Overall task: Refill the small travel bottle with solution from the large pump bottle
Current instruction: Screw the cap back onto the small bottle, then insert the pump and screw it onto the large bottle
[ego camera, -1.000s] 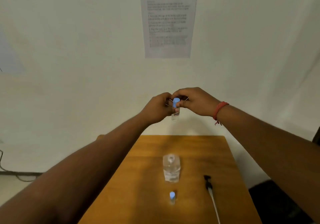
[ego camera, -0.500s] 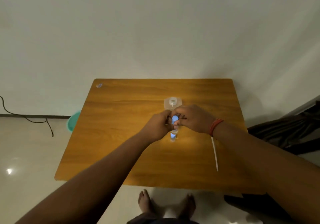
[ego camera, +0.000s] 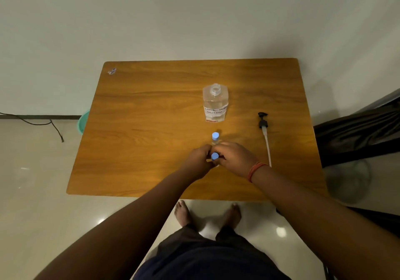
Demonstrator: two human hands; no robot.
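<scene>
A small travel bottle with a blue cap [ego camera: 215, 156] is held between my two hands over the wooden table [ego camera: 151, 117]. My left hand [ego camera: 200, 162] grips it from the left and my right hand [ego camera: 234, 158] pinches it from the right; its body is mostly hidden by fingers. A second small bottle with a blue cap [ego camera: 215, 138] stands just behind them. The large clear bottle [ego camera: 215, 103] stands further back with its neck uncapped and a handwritten label. Its black pump head with white tube [ego camera: 264, 132] lies on the table to the right.
A small scrap [ego camera: 112, 71] lies at the table's far left corner. A green basin [ego camera: 83, 122] sits on the floor left of the table, near a black cable [ego camera: 43, 124]. Dark fabric [ego camera: 357, 134] is at the right. My bare feet [ego camera: 207, 212] show below the table's near edge.
The view tilted down from the wall to the table. Both hands came down and toward me with the small bottle, now in front of the second small bottle.
</scene>
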